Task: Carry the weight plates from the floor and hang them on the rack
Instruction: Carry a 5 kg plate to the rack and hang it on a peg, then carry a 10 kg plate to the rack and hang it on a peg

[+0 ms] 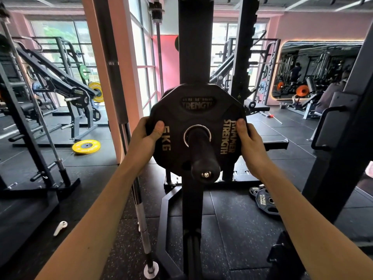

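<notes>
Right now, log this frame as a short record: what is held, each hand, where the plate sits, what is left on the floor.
held item: black weight plate, marked 5 KG
left hand: grips the plate's left edge, thumb on its face
right hand: grips the plate's right edge, thumb on its face
plate position: upright, its centre hole around the rack peg
behind it: edge of another plate on the same peg
floor, right: black plates lying flat
floor, left: yellow plate

Black weight plate [198, 128] on rack peg is showing "HAMMER STRENGTH" at right, "5 KG" partly at left, "TRENGTH" on top. Floor plate [266, 202] is reading "HAMMER STRENGTH". Yellow plate [86, 146] lettering is proving illegible.
</notes>
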{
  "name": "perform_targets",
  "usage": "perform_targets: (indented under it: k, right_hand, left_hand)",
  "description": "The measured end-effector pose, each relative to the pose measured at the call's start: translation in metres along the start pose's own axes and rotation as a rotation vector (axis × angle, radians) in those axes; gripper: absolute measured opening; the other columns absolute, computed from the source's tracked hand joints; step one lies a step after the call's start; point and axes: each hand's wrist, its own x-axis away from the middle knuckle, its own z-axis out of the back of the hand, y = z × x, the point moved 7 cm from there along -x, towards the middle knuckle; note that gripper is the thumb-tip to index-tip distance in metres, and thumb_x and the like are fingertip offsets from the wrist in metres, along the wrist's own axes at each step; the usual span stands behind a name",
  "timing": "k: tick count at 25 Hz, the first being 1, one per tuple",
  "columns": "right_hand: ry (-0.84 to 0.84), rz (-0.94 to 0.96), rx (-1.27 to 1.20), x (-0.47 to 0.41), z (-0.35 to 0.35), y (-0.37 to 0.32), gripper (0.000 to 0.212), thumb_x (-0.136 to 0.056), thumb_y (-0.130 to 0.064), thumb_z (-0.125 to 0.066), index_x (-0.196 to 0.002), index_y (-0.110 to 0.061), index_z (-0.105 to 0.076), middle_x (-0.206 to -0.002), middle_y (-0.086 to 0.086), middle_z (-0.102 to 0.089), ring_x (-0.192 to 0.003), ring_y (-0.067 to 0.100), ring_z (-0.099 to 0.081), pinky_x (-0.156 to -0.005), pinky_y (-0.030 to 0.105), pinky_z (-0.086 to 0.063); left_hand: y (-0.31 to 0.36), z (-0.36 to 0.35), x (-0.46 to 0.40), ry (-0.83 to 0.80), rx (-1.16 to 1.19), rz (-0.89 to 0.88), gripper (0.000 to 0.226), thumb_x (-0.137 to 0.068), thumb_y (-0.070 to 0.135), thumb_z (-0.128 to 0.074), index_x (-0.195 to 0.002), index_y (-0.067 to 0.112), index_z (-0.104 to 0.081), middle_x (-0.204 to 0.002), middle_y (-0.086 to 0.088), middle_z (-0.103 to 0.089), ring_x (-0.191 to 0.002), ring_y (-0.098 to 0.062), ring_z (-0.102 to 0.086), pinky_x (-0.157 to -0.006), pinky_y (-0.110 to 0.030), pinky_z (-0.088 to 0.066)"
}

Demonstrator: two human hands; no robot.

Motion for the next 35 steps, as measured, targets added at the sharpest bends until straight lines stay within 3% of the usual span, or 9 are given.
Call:
perform_targets:
  k: [5, 8, 11, 13, 17, 24, 31, 35]
  right_hand:
    - [-0.058, -0.046, 0.025, 0.005, 0.000, 0.001, 0.054, -0.086, -0.070, -0.045, -0.115, -0.025, -0.051, -0.117, -0.004, -0.064, -0.111, 0.014, -0.061, -0.100, 0.046, -0.049]
    - [-0.074, -0.004, 0.073, 0.023, 0.005, -0.002, 0.041, -0.096, -0.057, -0.042, -0.130, -0.035, -0.043, -0.121, -0.003, -0.060, -0.114, 0.019, -0.061, -0.089, 0.045, -0.056]
    - [-0.045, 0.066, 0.065, 0.053, 0.016, -0.010, 0.029, -0.099, -0.048, -0.043, -0.127, -0.042, -0.044, -0.116, -0.001, -0.059, -0.110, 0.019, -0.062, -0.081, 0.040, -0.058]
    - [-0.042, 0.085, 0.042, 0.076, 0.023, -0.015, 0.022, -0.101, -0.043, -0.043, -0.121, -0.040, -0.050, -0.116, 0.000, -0.060, -0.110, 0.016, -0.062, -0.081, 0.035, -0.058]
    - [-0.066, 0.037, 0.036, 0.137, 0.034, -0.008, 0.015, -0.101, -0.040, -0.043, -0.108, -0.039, -0.056, -0.116, -0.002, -0.061, -0.108, 0.012, -0.062, -0.078, 0.029, -0.058]
    - [-0.104, -0.141, 0.039, 0.270, 0.077, 0.050, 0.019, -0.102, -0.035, -0.043, -0.104, -0.031, -0.061, -0.108, -0.007, -0.065, -0.103, 0.014, -0.063, -0.078, 0.033, -0.056]
    - [-0.122, -0.465, 0.086, 0.423, 0.116, 0.130, 0.026, -0.102, -0.038, -0.042, -0.109, -0.020, -0.060, -0.102, -0.004, -0.065, -0.090, 0.007, -0.065, -0.069, 0.025, -0.054]
    - [-0.114, -0.675, 0.178, 0.516, 0.137, 0.177, 0.033, -0.101, -0.043, -0.041, -0.110, -0.017, -0.060, -0.099, -0.004, -0.062, -0.092, 0.013, -0.060, -0.078, 0.038, -0.053]
  left_hand:
    - [0.005, -0.001, 0.004, -0.020, -0.110, -0.010, 0.043, -0.099, 0.040, -0.052, -0.131, 0.012, -0.048, -0.113, 0.006, -0.062, -0.100, -0.006, -0.060, -0.079, -0.015, -0.044]
    - [0.011, -0.001, 0.017, -0.010, -0.258, -0.055, 0.050, -0.098, 0.045, -0.052, -0.137, 0.015, -0.044, -0.125, 0.004, -0.059, -0.112, -0.011, -0.056, -0.084, -0.016, -0.042]
    - [0.015, 0.007, 0.042, 0.086, -0.344, -0.156, 0.057, -0.094, 0.044, -0.060, -0.143, 0.021, -0.041, -0.139, 0.002, -0.050, -0.124, -0.012, -0.051, -0.100, -0.023, -0.041]
    - [0.014, 0.011, 0.067, 0.136, -0.329, -0.177, 0.058, -0.090, 0.047, -0.063, -0.141, 0.029, -0.041, -0.143, 0.005, -0.045, -0.126, -0.011, -0.050, -0.103, -0.028, -0.044]
    - [0.015, 0.010, 0.140, 0.178, -0.199, -0.070, 0.035, -0.093, 0.034, -0.064, -0.126, 0.027, -0.057, -0.133, 0.009, -0.055, -0.119, -0.004, -0.054, -0.084, -0.005, -0.043]
    - [-0.011, 0.001, 0.306, 0.132, -0.131, 0.126, 0.011, -0.095, 0.020, -0.061, -0.105, 0.019, -0.066, -0.099, 0.015, -0.067, -0.088, 0.012, -0.060, -0.072, -0.002, -0.041]
    - [-0.082, -0.010, 0.470, -0.024, -0.264, 0.439, 0.014, -0.096, 0.026, -0.060, -0.108, 0.019, -0.064, -0.098, 0.013, -0.064, -0.082, 0.018, -0.058, -0.069, -0.003, -0.044]
    - [-0.134, -0.009, 0.549, -0.179, -0.383, 0.629, 0.016, -0.095, 0.032, -0.062, -0.107, 0.021, -0.064, -0.101, 0.011, -0.063, -0.085, 0.007, -0.059, -0.067, -0.003, -0.042]
